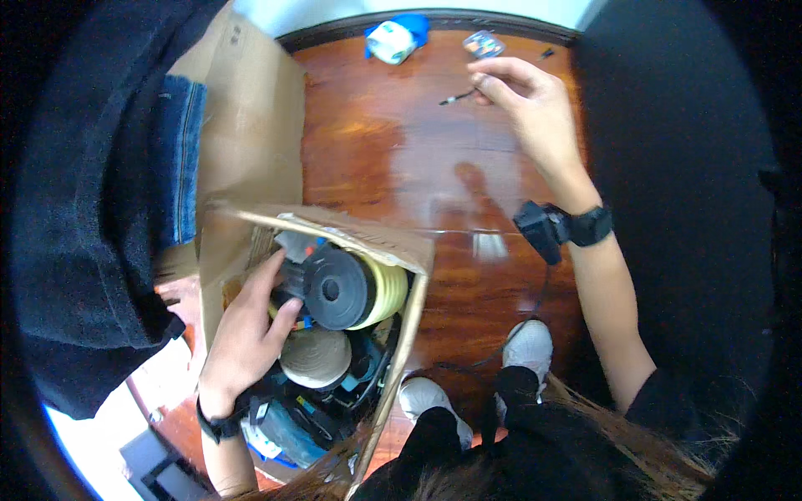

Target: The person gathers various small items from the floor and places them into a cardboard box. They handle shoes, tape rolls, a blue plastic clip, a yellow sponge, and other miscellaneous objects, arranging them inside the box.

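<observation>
My left hand (254, 325) reaches into an open cardboard box (410, 313), its fingers around or beside a dark, partly clear item that I cannot name. Right beside it lies a spool (338, 288) with black flanges and yellow windings. A roll of beige tape or cord (316, 357) sits below the spool. A blue-grey item (291, 432) and black objects fill the lower part of the box. My right hand (520, 94), raised above the wooden floor, pinches a thin dark cable piece (457, 98) between thumb and fingers.
By the far wall stand a blue and white package (395, 41) and a small clear plastic box (482, 44) with colourful contents; a small black item (547, 54) lies to their right. Blue denim and dark cloth (100, 219) hang at the left. A black surface rises at the right.
</observation>
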Tool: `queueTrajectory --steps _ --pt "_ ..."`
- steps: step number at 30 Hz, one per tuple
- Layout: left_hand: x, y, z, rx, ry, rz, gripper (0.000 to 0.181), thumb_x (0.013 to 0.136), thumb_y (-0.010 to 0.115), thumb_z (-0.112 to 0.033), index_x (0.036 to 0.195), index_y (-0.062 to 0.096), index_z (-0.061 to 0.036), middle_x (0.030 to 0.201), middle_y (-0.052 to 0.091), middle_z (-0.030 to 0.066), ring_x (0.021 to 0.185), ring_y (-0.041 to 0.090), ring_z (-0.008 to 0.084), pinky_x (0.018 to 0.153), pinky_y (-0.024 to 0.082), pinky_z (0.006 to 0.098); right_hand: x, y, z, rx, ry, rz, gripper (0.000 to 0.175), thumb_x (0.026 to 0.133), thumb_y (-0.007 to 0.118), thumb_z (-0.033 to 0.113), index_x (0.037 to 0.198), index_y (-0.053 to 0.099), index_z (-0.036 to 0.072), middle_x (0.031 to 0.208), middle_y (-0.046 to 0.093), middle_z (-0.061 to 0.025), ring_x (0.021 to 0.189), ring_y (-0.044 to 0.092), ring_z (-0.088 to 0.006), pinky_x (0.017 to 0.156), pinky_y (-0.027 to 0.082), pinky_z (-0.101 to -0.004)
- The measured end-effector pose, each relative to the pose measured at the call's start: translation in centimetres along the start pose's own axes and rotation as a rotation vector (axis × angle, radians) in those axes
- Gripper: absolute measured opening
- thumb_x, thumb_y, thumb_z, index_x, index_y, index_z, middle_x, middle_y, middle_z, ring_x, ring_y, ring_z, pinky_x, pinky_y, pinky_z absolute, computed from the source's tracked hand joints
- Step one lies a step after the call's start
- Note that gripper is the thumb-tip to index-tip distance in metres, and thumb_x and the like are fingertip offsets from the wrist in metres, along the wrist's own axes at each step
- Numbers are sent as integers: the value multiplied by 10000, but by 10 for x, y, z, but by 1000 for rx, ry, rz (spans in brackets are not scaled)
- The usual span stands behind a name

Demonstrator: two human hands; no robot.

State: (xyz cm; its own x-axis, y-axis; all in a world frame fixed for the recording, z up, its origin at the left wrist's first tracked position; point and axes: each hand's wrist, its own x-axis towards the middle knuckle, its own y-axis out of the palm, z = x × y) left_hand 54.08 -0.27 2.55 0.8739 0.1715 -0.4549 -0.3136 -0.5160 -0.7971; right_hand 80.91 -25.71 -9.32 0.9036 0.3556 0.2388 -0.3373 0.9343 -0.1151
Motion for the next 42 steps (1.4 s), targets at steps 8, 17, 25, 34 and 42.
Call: queueTrajectory --steps 8,17,25,34,42 --pt "-56 13 -4 27 -44 155 497 914 575 -100 1387 447 -20 1494 390 208 1337 431 403 1098 372 442 39 -56 -101 -486 293 -219 189 850 655 250 886 759 97 705 714 -29 703 697 -144 698 528 -301" --pt "-38 17 -9 148 -22 145 509 889 602 -113 1367 462 -9 1440 447 212 1212 524 429 1008 448 460 77 -118 -197 -612 458 -292 182 857 655 231 925 749 91 822 739 -100 814 718 -236 796 539 -352" --pt "-32 19 -9 218 -56 183 568 825 624 -54 1366 452 -36 1446 445 206 1211 543 416 1025 461 446 106 -145 -229 -765 390 -301 262 836 641 129 1088 709 120 1046 706 -128 994 673 -295 925 514 -373" --pt "-20 16 -7 291 -45 282 569 821 639 -192 1334 470 -13 1415 463 205 1131 572 441 958 494 488 130 -145 -237 -1087 258 -60 466 868 592 101 1332 569 124 1405 443 -253 1287 460 -398 1082 405 -409" --pt "-13 19 -9 442 -17 246 583 826 692 -276 1313 508 -14 1402 481 213 1075 606 416 919 509 472 125 -148 -221 -1128 291 113 295 861 563 121 1109 707 51 998 676 -256 982 640 -409 936 491 -442"
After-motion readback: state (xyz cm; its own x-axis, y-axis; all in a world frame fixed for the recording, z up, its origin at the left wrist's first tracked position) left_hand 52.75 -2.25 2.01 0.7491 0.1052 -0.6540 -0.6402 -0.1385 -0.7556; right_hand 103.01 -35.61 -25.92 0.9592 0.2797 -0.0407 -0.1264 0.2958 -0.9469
